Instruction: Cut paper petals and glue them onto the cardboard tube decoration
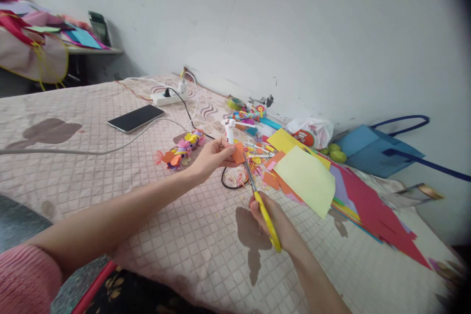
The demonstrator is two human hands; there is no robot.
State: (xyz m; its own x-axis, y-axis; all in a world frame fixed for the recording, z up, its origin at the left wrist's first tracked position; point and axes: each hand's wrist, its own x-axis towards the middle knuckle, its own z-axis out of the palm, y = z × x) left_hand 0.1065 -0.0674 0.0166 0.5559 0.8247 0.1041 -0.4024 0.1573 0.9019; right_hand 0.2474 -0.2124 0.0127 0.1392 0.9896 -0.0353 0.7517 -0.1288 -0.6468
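Between the thumb and fingers of my left hand [215, 159] is a small piece of orange paper [239, 153]. My right hand [270, 216] grips yellow-handled scissors [267, 221], their metal blades pointing up at the paper's lower edge. Whether the blades touch the paper I cannot tell. Just behind my left hand stands a white glue gun [230, 130]. To the left of that hand lies a row of colourful paper flowers [182, 149] on a purple strip. Paper scraps [270, 180] are scattered beyond the scissors.
A tablet or large phone [136, 118] lies at the left, near a white power strip [169, 97] with cables. Coloured paper sheets [309, 179] spread to the right, before a blue bag [379, 149] and a white plastic bag [316, 130]. Green tape [235, 103] sits by the wall.
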